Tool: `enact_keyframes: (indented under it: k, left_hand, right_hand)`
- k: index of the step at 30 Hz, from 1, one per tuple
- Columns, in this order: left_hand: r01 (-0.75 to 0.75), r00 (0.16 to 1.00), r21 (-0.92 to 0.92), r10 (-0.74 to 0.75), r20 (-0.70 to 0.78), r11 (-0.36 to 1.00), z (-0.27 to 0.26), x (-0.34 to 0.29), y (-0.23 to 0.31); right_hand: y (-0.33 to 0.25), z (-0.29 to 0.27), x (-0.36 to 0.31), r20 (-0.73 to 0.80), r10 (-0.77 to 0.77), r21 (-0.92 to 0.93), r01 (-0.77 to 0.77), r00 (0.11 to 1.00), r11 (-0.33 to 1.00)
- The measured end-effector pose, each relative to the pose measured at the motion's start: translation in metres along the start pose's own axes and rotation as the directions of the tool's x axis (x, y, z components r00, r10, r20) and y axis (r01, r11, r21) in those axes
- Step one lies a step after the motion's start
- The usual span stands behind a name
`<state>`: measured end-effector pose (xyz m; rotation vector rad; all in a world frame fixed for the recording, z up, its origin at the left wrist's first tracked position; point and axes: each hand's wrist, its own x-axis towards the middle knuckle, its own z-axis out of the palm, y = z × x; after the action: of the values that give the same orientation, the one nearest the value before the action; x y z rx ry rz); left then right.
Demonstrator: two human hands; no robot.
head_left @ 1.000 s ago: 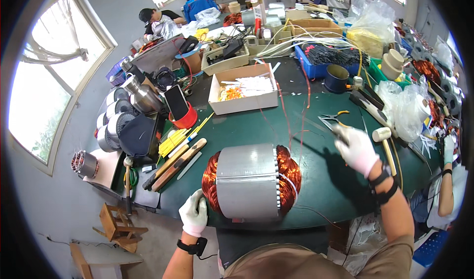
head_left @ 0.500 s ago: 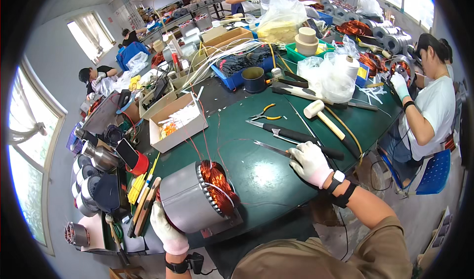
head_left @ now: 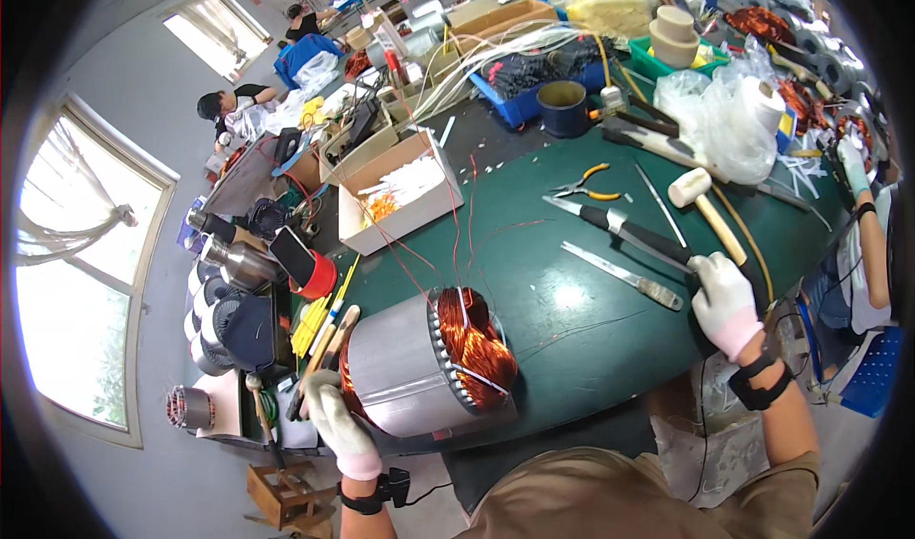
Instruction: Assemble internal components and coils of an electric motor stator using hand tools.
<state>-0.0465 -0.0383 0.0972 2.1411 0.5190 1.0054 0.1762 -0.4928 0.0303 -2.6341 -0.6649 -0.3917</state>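
A grey cylindrical motor stator (head_left: 396,367) with copper windings (head_left: 472,348) lies on its side on the green-topped table. Thin red lead wires rise from its coil end. My left hand (head_left: 341,429), in a white glove, is at the stator's left end, over the lower part of the wooden-handled tools (head_left: 334,344); its fingertips are hard to make out. My gloved right hand (head_left: 724,305) is closed around the handle end of a long black-handled tool with a pointed blade (head_left: 634,234). A flat metal blade (head_left: 620,274) lies on the table just left of that hand.
Yellow-handled pliers (head_left: 591,184), a thin rod and a white mallet (head_left: 705,210) lie beyond my right hand. An open carton (head_left: 415,220) of white and orange pieces stands behind the stator. A phone on a red stand (head_left: 310,270) is at left. A co-worker's arm (head_left: 865,224) shows at right.
My right hand has let go of the flat metal blade and moved right to the black-handled tool. My left hand has shifted left toward the wooden-handled tools. The view has turned left.
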Motion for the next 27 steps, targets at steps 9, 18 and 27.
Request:
enact_keyframes:
  k: [9, 18, 27]
  left_hand:
    - [-0.062, 0.998, -0.196, 0.059, -0.022, 0.979, 0.019, 0.041, 0.043]
    - [-0.023, 0.998, -0.029, 0.021, -0.063, 0.999, 0.020, 0.033, 0.038]
    - [-0.022, 0.999, -0.030, 0.022, -0.027, 0.999, 0.013, 0.038, 0.043]
  right_hand:
    - [-0.056, -0.029, 0.027, 0.308, -0.480, 0.500, 0.290, 0.822, 0.816]
    - [-0.080, -0.001, 0.057, 0.402, -0.577, 0.461, 0.388, 0.711, 0.798]
    - [-0.095, -0.010, 0.070, 0.497, -0.524, 0.345, 0.397, 0.691, 0.851]
